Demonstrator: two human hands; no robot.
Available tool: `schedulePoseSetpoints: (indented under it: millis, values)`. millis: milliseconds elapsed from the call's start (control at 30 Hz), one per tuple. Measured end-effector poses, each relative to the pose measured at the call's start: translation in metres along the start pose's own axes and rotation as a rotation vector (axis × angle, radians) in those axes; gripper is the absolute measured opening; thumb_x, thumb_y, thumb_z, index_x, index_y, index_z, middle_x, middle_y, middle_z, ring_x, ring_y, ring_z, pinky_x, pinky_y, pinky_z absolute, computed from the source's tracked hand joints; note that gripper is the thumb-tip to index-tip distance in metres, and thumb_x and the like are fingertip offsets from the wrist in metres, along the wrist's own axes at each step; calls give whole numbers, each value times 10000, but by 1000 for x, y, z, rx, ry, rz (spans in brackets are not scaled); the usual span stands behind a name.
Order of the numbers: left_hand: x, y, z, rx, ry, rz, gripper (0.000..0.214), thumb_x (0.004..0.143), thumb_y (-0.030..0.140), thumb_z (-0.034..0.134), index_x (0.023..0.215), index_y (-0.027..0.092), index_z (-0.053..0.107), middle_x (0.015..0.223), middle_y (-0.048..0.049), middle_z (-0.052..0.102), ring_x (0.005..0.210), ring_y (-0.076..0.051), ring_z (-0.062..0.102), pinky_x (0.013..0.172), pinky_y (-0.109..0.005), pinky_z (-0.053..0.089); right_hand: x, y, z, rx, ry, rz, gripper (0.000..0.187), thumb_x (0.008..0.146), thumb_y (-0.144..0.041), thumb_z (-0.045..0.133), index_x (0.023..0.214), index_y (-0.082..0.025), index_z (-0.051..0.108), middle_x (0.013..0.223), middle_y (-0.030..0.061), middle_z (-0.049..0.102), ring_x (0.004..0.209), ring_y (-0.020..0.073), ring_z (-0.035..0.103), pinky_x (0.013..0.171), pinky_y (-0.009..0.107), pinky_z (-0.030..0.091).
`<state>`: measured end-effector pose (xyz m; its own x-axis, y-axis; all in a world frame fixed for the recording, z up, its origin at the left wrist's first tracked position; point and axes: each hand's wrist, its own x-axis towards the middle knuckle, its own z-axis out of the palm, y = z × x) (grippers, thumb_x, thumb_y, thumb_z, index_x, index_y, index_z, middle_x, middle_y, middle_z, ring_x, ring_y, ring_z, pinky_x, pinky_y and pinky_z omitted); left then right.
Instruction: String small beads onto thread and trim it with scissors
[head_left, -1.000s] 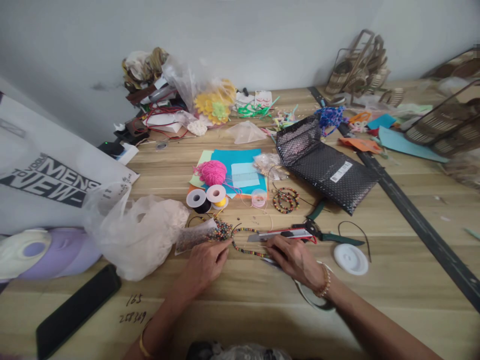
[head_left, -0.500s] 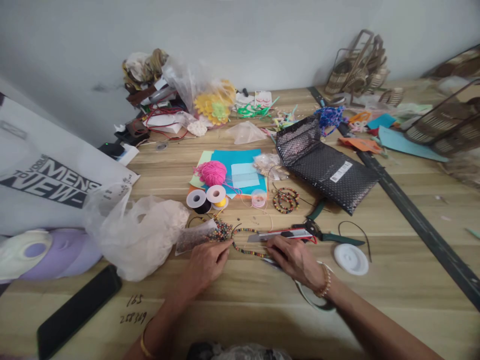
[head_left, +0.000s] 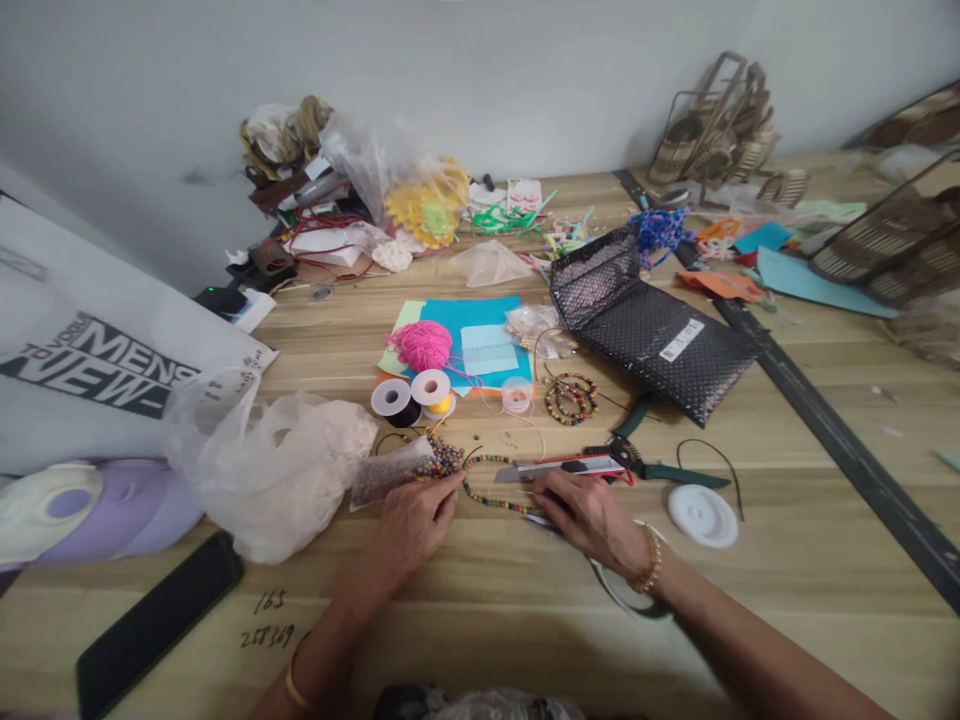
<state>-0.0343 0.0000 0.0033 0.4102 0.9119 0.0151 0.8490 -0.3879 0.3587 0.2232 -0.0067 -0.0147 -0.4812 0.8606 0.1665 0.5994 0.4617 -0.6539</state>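
Observation:
My left hand [head_left: 414,522] rests on the wooden table [head_left: 480,620], fingers pinched at the edge of a pile of small coloured beads [head_left: 444,460] spilling from a clear packet [head_left: 386,474]. A strand of threaded beads [head_left: 491,500] curves from that hand across to my right hand [head_left: 592,518], whose fingers are curled and pinching the strand's other end. Just beyond the right hand lie a box cutter [head_left: 559,468] and green-handled pliers [head_left: 649,468].
Cord spools [head_left: 411,396], a pink yarn ball [head_left: 424,345], blue paper sheets [head_left: 480,345] and finished bead bracelets [head_left: 571,397] lie ahead. A black bubble mailer [head_left: 652,335] sits right, a white lid [head_left: 703,515] near my right wrist, a plastic bag [head_left: 274,470] and black phone [head_left: 154,625] left.

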Motion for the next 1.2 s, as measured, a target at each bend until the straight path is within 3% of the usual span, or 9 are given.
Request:
schedulePoseSetpoints:
  millis: [733,1200]
  values:
    - [2,5,2,55,28,46,275,855,143,501,1042,201,694,932,-68,751,776,-164,702,758,-255,540,1,2,-1,11,-34,1,193,954,-226,402,828,-185,543,747,38,639,643,137,581,618,232,415]
    - [4,2,11,60,14,56,353,851,122,498,1165,200,640,986,-72,742,765,-163,702,726,-252,538,1,2,-1,1,-20,-11,196,955,-233,408,829,-188,551,744,31,646,637,136,587,604,233,417]
